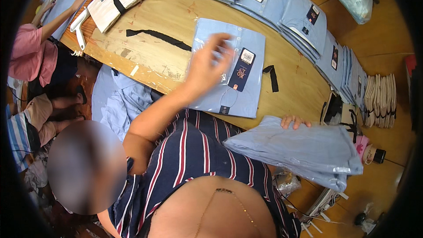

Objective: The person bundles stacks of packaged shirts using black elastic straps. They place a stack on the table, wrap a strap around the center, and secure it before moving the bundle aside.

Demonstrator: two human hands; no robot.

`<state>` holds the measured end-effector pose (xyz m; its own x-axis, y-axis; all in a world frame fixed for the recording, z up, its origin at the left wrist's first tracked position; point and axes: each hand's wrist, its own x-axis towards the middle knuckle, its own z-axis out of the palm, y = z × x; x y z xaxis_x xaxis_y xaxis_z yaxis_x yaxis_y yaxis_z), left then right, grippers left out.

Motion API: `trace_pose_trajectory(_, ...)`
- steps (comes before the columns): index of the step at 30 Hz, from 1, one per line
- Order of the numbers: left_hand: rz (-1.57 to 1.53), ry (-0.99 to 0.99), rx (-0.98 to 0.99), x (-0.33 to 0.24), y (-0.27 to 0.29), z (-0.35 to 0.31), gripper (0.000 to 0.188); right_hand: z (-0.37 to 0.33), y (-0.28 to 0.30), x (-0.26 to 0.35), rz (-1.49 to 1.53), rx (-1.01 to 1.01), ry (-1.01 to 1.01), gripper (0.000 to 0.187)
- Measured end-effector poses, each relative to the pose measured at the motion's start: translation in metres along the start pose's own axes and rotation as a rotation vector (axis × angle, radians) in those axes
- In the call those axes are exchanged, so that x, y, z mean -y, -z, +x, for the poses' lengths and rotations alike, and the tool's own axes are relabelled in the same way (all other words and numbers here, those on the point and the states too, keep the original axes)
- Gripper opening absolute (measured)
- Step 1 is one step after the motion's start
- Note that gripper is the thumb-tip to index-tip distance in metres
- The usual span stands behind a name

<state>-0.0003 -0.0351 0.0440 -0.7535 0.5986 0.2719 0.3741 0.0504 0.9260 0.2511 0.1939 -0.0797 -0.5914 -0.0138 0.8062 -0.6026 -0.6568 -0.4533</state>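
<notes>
A folded light blue shirt in a clear bag (251, 92) lies on the table in front of me, with a dark navy hang tag (241, 68) on it. My left hand (209, 64) is over the left part of this shirt, its fingers smeared by motion; I cannot tell whether it touches the bag. A black cloth strip (163, 39) runs under the package, and its other end (274, 79) comes out on the right. At the table's near right edge, my right hand (295, 121) grips a second bagged blue shirt (299, 150), which hangs tilted against my side.
Stacks of bagged blue shirts (304, 24) line the far and right edges. A beige cloth bundle (99, 11) with a black band and a white handled tool (79, 28) lie at left. Beige bundles (380, 99) stand far right. A co-worker in pink (33, 50) works at left.
</notes>
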Motion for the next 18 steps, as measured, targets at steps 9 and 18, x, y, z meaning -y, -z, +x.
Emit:
trace_pose_trajectory(9,0.632,0.389,0.072,0.077,0.031,-0.018,0.035,0.022,-0.004,0.055,-0.188,0.17,-0.047,0.041)
trace_pose_trajectory(18,0.828,0.214,0.022,0.073,0.031,-0.016,0.022,0.019,0.0,0.052,-0.13,0.207,-0.034,0.04)
